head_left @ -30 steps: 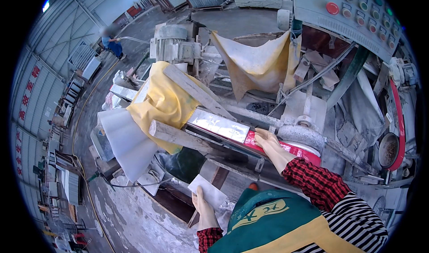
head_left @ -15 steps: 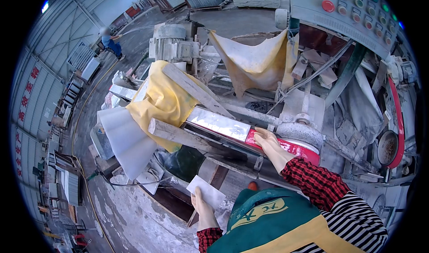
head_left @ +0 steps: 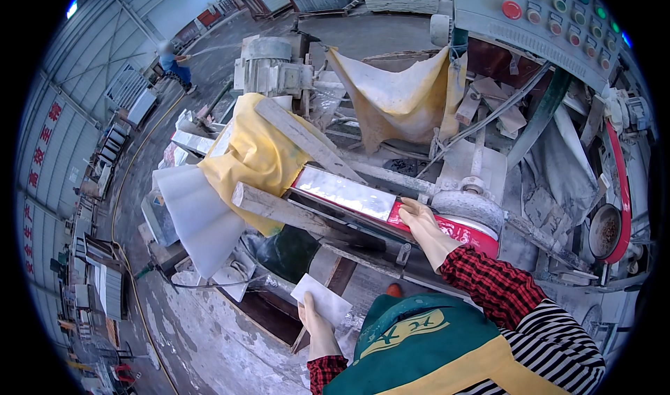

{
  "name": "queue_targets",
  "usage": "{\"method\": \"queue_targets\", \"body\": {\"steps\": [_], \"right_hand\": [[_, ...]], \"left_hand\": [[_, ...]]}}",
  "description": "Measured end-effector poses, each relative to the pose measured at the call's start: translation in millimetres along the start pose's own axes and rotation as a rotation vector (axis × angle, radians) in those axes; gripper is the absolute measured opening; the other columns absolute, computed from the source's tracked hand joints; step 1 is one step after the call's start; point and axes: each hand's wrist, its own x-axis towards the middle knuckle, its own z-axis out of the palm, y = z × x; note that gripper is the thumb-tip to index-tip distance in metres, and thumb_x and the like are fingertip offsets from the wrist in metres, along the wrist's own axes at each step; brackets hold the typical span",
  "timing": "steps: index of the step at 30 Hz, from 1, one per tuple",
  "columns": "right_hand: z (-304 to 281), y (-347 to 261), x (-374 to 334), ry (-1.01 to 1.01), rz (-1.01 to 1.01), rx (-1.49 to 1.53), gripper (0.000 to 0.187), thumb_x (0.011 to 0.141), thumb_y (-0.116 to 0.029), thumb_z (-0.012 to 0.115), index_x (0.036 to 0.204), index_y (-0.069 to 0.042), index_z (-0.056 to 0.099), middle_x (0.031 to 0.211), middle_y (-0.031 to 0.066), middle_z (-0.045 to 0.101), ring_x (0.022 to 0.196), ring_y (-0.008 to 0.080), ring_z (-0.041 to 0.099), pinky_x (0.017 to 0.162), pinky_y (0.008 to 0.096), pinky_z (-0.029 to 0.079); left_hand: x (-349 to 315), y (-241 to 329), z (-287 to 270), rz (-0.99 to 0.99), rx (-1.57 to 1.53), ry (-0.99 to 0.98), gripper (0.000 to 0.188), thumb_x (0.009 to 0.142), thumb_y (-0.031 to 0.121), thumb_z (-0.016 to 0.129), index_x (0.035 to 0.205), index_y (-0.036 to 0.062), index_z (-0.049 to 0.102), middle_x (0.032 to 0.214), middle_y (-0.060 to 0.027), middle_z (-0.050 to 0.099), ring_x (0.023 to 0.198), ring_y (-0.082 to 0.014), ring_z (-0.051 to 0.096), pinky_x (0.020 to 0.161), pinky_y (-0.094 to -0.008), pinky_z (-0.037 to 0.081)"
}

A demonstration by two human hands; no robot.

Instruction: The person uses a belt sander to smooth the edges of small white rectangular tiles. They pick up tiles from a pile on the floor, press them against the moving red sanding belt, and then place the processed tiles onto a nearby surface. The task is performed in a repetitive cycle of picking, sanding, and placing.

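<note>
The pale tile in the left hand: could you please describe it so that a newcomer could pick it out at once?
Start at the big grey machine with the button panel at top right. Below its red guard, near the green apron, the left hand holds up a tile. It is small, flat, pale grey and rectangular, unlike the larger white sheet hanging further left.

Left hand (head_left: pixel 317 325) fingers mostly hidden behind the pale tile (head_left: pixel 322 300). Right hand (head_left: pixel 427 229) covers the glossy strip's (head_left: pixel 347 193) end. Distant person (head_left: pixel 173 61) blurred. Control panel (head_left: pixel 558 25) cut by rim.
</note>
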Motion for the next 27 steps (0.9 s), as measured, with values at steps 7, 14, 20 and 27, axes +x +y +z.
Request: {"method": "queue_targets", "body": {"steps": [7, 14, 20, 27], "right_hand": [[-2, 0, 1, 0.015, 0.000, -0.018, 0.061, 0.104, -0.019, 0.073, 0.159, -0.001, 0.053, 0.150, 0.0205, 0.066, 0.135, 0.0239, 0.065, 0.115, 0.0329, 0.050], [-5, 0, -3, 0.066, 0.000, -0.019, 0.058, 0.101, -0.019, 0.076, 0.155, -0.002, 0.059, 0.144, 0.0182, 0.070, 0.127, 0.0221, 0.069, 0.108, 0.0328, 0.054], [-3, -29, -24, 0.063, -0.091, -0.361, 0.057, 0.099, -0.017, 0.076, 0.153, -0.003, 0.061, 0.143, 0.0167, 0.072, 0.125, 0.0245, 0.071, 0.109, 0.0350, 0.055], [-14, -59, -52, 0.000, -0.755, -0.800, 0.055, 0.090, -0.015, 0.081, 0.141, 0.000, 0.064, 0.133, 0.0206, 0.068, 0.119, 0.0427, 0.068, 0.106, 0.0442, 0.056]], "left_hand": [[-1, 2, 3, -0.002, -0.006, -0.003, 0.043, 0.111, 0.025, 0.068, 0.147, 0.0025, 0.062, 0.133, -0.0082, 0.072, 0.118, -0.0202, 0.070, 0.106, -0.0386, 0.055], [-1, 5, 10, -0.025, 0.014, -0.006, 0.046, 0.111, 0.028, 0.068, 0.148, 0.0021, 0.060, 0.132, -0.0088, 0.071, 0.119, -0.0215, 0.069, 0.106, -0.0403, 0.055], [-3, 9, 22, -0.143, -0.046, 0.020, 0.053, 0.109, 0.035, 0.069, 0.148, 0.0016, 0.058, 0.134, -0.0110, 0.069, 0.120, -0.0249, 0.069, 0.106, -0.0434, 0.056], [7, -2, 20, -0.265, -0.089, -0.001, 0.060, 0.108, 0.041, 0.068, 0.150, 0.0003, 0.056, 0.143, -0.0143, 0.065, 0.126, -0.0289, 0.067, 0.109, -0.0441, 0.054]]}}
